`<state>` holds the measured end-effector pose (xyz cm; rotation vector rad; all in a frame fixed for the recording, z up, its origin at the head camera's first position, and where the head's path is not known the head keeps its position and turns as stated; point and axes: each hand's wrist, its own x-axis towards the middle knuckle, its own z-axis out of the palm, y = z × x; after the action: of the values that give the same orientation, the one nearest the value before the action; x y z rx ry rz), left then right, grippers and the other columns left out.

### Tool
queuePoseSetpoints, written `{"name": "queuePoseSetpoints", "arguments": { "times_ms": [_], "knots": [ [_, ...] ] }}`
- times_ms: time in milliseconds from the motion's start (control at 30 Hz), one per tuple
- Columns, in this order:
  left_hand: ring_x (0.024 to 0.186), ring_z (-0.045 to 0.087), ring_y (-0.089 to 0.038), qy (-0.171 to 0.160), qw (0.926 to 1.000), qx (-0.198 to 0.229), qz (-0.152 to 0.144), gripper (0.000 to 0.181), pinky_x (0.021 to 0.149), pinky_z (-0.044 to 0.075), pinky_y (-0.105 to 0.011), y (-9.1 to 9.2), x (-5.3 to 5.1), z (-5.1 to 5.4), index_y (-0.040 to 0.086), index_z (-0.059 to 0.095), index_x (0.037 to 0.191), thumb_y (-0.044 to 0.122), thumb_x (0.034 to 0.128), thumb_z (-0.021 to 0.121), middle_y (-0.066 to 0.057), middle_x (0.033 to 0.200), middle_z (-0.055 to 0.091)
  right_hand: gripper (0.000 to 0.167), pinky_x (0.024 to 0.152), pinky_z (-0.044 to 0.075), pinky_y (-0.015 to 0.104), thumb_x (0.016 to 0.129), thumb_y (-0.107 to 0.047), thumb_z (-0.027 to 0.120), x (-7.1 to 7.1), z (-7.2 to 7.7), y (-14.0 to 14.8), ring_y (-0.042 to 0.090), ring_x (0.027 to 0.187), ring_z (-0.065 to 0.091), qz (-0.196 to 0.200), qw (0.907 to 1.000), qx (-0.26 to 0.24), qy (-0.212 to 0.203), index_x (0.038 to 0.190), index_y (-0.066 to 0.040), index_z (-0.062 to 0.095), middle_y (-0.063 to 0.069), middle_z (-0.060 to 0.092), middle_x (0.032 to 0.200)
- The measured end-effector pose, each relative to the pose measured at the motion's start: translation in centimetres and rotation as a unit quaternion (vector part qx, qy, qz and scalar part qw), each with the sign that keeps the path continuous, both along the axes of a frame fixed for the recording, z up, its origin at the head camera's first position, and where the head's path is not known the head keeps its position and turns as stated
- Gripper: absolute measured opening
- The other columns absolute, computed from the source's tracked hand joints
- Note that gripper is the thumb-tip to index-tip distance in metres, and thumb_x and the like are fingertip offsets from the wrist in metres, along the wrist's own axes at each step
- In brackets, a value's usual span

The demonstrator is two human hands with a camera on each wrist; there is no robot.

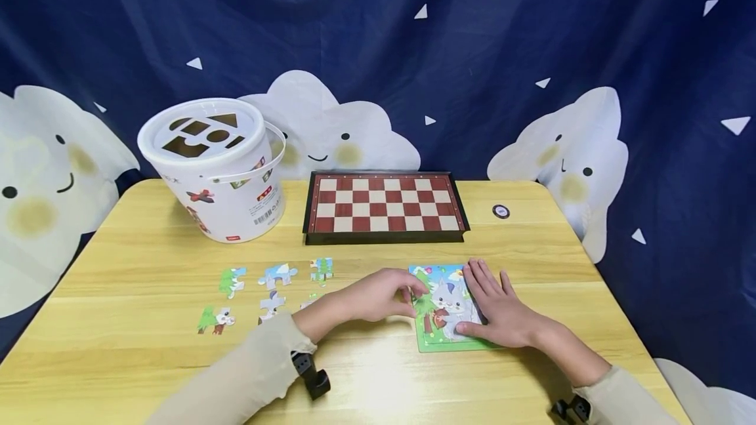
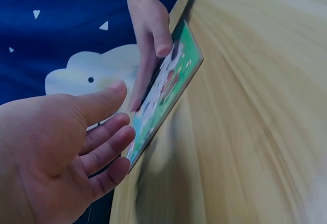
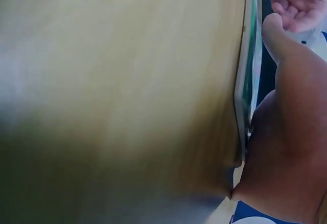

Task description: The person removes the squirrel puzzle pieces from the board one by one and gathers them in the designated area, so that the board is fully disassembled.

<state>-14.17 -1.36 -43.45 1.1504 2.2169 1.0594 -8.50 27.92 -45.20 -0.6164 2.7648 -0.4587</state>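
Note:
A jigsaw puzzle board point(image 1: 434, 347) with a green border lies flat on the table. Its picture shows a grey cartoon animal with a brown nut-like thing. My right hand point(image 1: 509, 312) rests on the right part of the puzzle, fingers straight and pointing away, hiding that side. At the puzzle's left edge is my left hand point(image 1: 382, 294), its fingers loosely bent. In the left wrist view nothing shows between the thumb and fingers of the left hand point(image 2: 61, 152); whether the fingertips touch the board point(image 2: 179, 83), I cannot tell.
Loose puzzle pieces point(image 1: 277, 274) lie left of the left forearm, which partly covers one. A white lidded bucket point(image 1: 236, 215) stands at the back left. Behind the puzzle sits a red-and-white chessboard point(image 1: 386, 205), with a small dark round disc point(image 1: 501, 211) to its right.

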Motion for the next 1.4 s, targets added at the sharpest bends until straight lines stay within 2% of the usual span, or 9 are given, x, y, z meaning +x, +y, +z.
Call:
{"name": "queuePoseSetpoints", "arguments": {
  "times_ms": [133, 400, 633, 833, 1000, 1133, 1267, 1400],
  "knots": [
    [0.089, 0.061, -0.002, 0.008, 0.9999, -0.004, -0.01, 0.038, 0.086, 0.051, -0.02, 1.1, 0.0, -0.2, 0.004, 0.067, 0.128, 0.011, 0.092, 0.076, -0.007, 0.12, 0.07, 0.109, 0.116, -0.002, 0.07, 0.093, -0.064, 0.061, 0.0, -0.3, 0.1, 0.043, 0.154, -0.003, 0.003, 1.0, 0.002, 0.005, 0.161, 0.004, 0.009, 0.025, 0.001, 0.167],
    [0.082, 0.059, 0.001, -0.013, 0.9996, -0.019, -0.019, 0.039, 0.078, 0.049, -0.016, 2.3, 0.4, -0.8, 0.005, 0.07, 0.126, 0.015, 0.0895, 0.079, -0.004, 0.118, 0.07, 0.111, 0.115, -0.003, 0.071, 0.092, -0.065, 0.062, 0.0, -0.4, 0.1, 0.043, 0.154, -0.004, 0.007, 1.0, 0.004, 0.004, 0.16, 0.005, 0.008, 0.026, 0.0, 0.167],
    [0.071, 0.051, 0.001, 0.004, 0.9991, -0.034, -0.023, 0.033, 0.07, 0.046, -0.015, 2.8, 0.5, -1.3, 0.007, 0.071, 0.122, 0.014, 0.0909, 0.078, 0.0, 0.112, 0.071, 0.112, 0.115, -0.004, 0.071, 0.092, -0.064, 0.062, -0.1, -0.4, 0.1, 0.043, 0.154, -0.005, 0.008, 1.0, 0.004, -0.002, 0.16, 0.005, 0.008, 0.026, 0.0, 0.167],
    [0.061, 0.047, 0.001, -0.014, 0.9994, -0.03, -0.007, 0.032, 0.061, 0.043, -0.015, 3.2, 0.3, -1.8, 0.007, 0.072, 0.122, 0.011, 0.0911, 0.078, 0.004, 0.102, 0.069, 0.112, 0.115, -0.004, 0.071, 0.092, -0.064, 0.063, -0.1, -0.4, 0.1, 0.043, 0.154, -0.005, 0.008, 1.0, 0.001, -0.002, 0.16, 0.005, 0.008, 0.026, 0.0, 0.167],
    [0.059, 0.044, 0.0, -0.025, 0.9995, -0.02, 0.005, 0.029, 0.06, 0.042, -0.016, 3.4, 0.2, -2.1, 0.005, 0.071, 0.122, 0.004, 0.0926, 0.074, 0.004, 0.098, 0.067, 0.113, 0.115, -0.004, 0.071, 0.091, -0.065, 0.063, -0.1, -0.5, 0.1, 0.043, 0.154, -0.005, 0.007, 1.0, 0.001, -0.001, 0.16, 0.005, 0.008, 0.026, 0.0, 0.167],
    [0.059, 0.043, -0.001, -0.046, 0.9989, -0.008, 0.009, 0.028, 0.06, 0.04, -0.016, 3.5, 0.1, -2.2, 0.003, 0.072, 0.12, 0.0, 0.0929, 0.072, 0.004, 0.096, 0.066, 0.113, 0.115, -0.004, 0.071, 0.091, -0.065, 0.063, -0.1, -0.5, 0.0, 0.043, 0.154, -0.004, 0.008, 1.0, 0.002, 0.002, 0.16, 0.005, 0.009, 0.026, 0.001, 0.167],
    [0.059, 0.045, -0.002, -0.066, 0.9978, 0.005, 0.008, 0.02, 0.061, 0.041, -0.016, 3.4, -0.1, -2.2, 0.004, 0.075, 0.114, 0.001, 0.0941, 0.071, 0.005, 0.09, 0.065, 0.113, 0.115, -0.003, 0.071, 0.091, -0.065, 0.063, -0.1, -0.4, 0.0, 0.044, 0.153, -0.004, 0.008, 0.9999, 0.003, 0.005, 0.16, 0.006, 0.009, 0.027, 0.001, 0.167],
    [0.061, 0.049, -0.001, -0.068, 0.9975, 0.015, 0.009, 0.013, 0.064, 0.045, -0.017, 3.3, -0.2, -2.2, 0.007, 0.077, 0.104, 0.001, 0.095, 0.07, 0.007, 0.084, 0.065, 0.112, 0.115, -0.003, 0.072, 0.091, -0.065, 0.063, -0.1, -0.5, 0.0, 0.044, 0.153, -0.003, 0.009, 0.9999, 0.005, 0.009, 0.16, 0.006, 0.009, 0.027, 0.002, 0.167]
  ]
}}
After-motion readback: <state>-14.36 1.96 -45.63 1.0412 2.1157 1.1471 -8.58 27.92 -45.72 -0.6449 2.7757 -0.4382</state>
